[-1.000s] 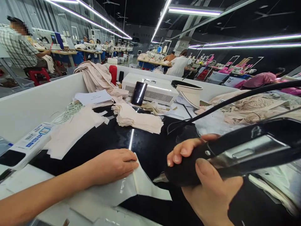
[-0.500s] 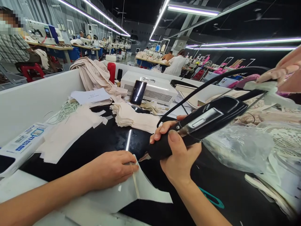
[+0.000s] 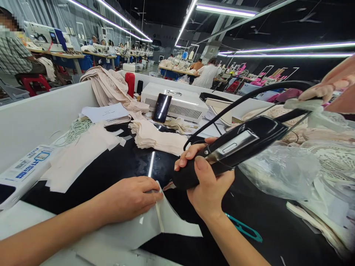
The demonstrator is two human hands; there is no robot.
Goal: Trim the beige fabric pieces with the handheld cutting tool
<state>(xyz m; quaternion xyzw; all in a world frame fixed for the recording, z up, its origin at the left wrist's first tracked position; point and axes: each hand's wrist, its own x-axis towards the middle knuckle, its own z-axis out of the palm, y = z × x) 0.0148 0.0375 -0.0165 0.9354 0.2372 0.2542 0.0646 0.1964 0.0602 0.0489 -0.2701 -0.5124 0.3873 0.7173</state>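
Observation:
My left hand [image 3: 130, 197] lies flat on a white fabric piece [image 3: 172, 221], its fingertips pressing a narrow strip along the piece's edge on the black tabletop [image 3: 133, 162]. My right hand [image 3: 206, 181] is wrapped round the black handle of a corded hand tool [image 3: 235, 147], held tilted with its tip just right of my left fingertips, at the fabric's corner. The tool's black cable [image 3: 249, 98] arcs up to the right.
A stack of beige fabric pieces [image 3: 158, 138], a phone [image 3: 162, 108] leaning on a white box [image 3: 180, 103], a red bottle [image 3: 129, 83], plastic bags with lace [image 3: 280, 171] at right, teal scissors handle [image 3: 244, 229]. Another person's hand [image 3: 332, 83] reaches in at top right.
My right hand has brought the tool from the lower right in toward the fabric corner, then a little closer still. My left hand has stayed put. Another person's hand appeared at top right.

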